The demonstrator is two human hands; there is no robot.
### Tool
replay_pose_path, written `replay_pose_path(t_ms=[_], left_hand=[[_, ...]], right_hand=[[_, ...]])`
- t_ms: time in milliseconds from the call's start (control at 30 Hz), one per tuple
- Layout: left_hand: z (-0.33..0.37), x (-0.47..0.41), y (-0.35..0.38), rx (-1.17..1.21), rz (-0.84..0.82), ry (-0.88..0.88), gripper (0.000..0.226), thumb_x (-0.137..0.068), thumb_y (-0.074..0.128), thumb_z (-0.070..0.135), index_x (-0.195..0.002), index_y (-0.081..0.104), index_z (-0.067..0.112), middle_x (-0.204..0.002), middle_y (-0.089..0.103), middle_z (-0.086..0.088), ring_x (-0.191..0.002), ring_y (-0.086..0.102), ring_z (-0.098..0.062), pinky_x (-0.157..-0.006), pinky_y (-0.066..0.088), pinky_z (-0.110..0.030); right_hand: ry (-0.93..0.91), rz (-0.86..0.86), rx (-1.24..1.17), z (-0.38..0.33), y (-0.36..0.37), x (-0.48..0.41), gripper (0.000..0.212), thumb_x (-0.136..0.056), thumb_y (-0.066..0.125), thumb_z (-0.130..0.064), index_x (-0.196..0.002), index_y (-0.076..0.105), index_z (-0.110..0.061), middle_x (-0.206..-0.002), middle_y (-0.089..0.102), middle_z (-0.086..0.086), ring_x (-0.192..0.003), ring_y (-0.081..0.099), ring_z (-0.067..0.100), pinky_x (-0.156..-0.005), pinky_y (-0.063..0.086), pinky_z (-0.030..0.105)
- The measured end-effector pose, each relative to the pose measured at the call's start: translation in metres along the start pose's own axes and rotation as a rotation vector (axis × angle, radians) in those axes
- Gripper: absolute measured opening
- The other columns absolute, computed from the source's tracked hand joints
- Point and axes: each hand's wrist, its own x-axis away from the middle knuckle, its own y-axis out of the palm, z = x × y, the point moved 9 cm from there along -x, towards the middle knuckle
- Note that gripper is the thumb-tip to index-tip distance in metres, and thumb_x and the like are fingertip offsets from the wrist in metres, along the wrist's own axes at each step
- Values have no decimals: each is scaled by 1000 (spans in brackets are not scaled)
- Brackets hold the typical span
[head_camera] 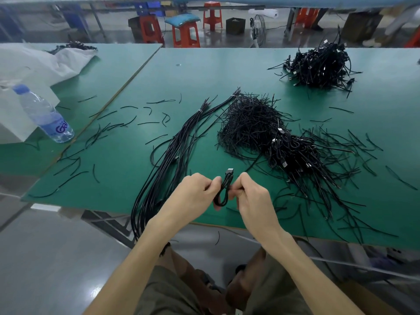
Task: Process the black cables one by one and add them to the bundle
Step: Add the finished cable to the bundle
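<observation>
The green table (227,64) in front of me is a broad, flat, matte sheet. It is strewn with short wire pieces (127,123), thin black slivers, most of them bent.

In the middle lies the heap (256,128), a bristly black mound of wire ends with small coiled cables mixed into its near side. A few pale plug tips show in it. Just left of the heap is the bundle (172,151): long, smooth black cables lying side by side, cinched by pale ties near the far end. Its near end droops over the table's front edge beside my left forearm. A second tangled pile (322,67) sits well apart at the far right. On the next table to the left, a clear plastic bottle (43,114) with a blue cap rests near a crumpled white bag (34,62).

Both my hands are above the near edge of the table. My left hand (193,196) has its fingers curled and pinches the left side of one cable (223,189). My right hand (252,196), fingers also curled, grips its right side. The cable is folded into a narrow, upright oblong coil between my fingertips. Its rounded lower loop hangs below them. Its plug (230,172), a small boxy piece with a metal tip, sticks up above them.
</observation>
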Motion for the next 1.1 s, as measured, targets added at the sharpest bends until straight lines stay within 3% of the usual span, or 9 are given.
replay_pose_path(t_ms=[100, 200, 333, 400, 533, 667, 767, 900, 1100], left_hand=[[-3, -1, 4, 27, -37, -22, 63, -108, 40, 44, -61, 57, 5, -44, 49, 5, -41, 39, -8, -47, 35, -23], [5, 0, -1, 55, 27, 84, 49, -101, 42, 53, -60, 44, 27, -68, 42, 5, -68, 41, -3, -59, 31, -19], [12, 1, 4, 28, 62, 171, 26, -93, 49, 64, -82, 56, 41, -97, 46, 8, -91, 47, 0, -76, 37, -14], [10, 0, 6, 25, 99, 158, 20, -97, 57, 55, -93, 58, 36, -97, 54, 13, -86, 55, -2, -74, 44, -16], [6, 2, 5, 132, 189, 85, 23, -96, 62, 48, -106, 56, 28, -69, 59, 9, -62, 57, -4, -57, 45, -18], [10, 4, 4, 233, 213, 77, 20, -101, 59, 37, -116, 50, 28, -55, 50, 3, -47, 48, -8, -49, 43, -20], [12, 2, 2, 274, 178, 67, 14, -102, 57, 29, -116, 54, 27, -58, 60, -9, -44, 55, -11, -50, 46, -19], [16, 0, 6, 175, 75, 134, 20, -105, 53, 30, -96, 71, 27, -63, 71, 7, -47, 63, -15, -57, 52, -23], [2, 0, 22, 48, -215, 184, 30, -105, 56, 23, -130, 60, 38, -85, 70, 15, -64, 61, -7, -71, 55, -26]], right_hand=[[13, 25, -36, 2, -3, -3, 27, -91, 48, 10, -80, 51, -15, -70, 59, -18, -65, 60, -3, -59, 37, 13], [17, 39, -54, 1, -7, -5, 36, -90, 46, 6, -80, 47, -28, -74, 65, -13, -65, 61, 0, -61, 38, 12], [29, 38, -52, 3, -6, -4, 39, -90, 47, 11, -81, 47, -27, -74, 65, -11, -66, 60, 4, -61, 38, 15], [21, 38, -54, 2, -4, -3, 30, -91, 45, 7, -82, 48, -21, -73, 64, -11, -65, 59, 3, -59, 36, 12], [5, 31, -10, 3, -3, -3, 27, -92, 49, 10, -83, 50, -16, -74, 64, -12, -65, 59, 3, -59, 36, 12], [-7, 15, 10, 4, -1, -1, 24, -92, 54, 12, -86, 55, -11, -79, 67, -9, -74, 64, 8, -65, 53, 33], [0, 33, -9, 6, 0, 1, 24, -91, 56, 13, -86, 55, -11, -78, 65, -12, -72, 62, 3, -63, 46, 21], [26, 104, -21, 12, -6, 1, 34, -87, 59, 18, -83, 53, -15, -72, 56, -19, -71, 59, -4, -59, 38, 8], [109, 168, -93, 23, -13, 1, 42, -84, 57, 12, -76, 48, -28, -72, 59, -19, -59, 48, 2, -54, 34, 12]])
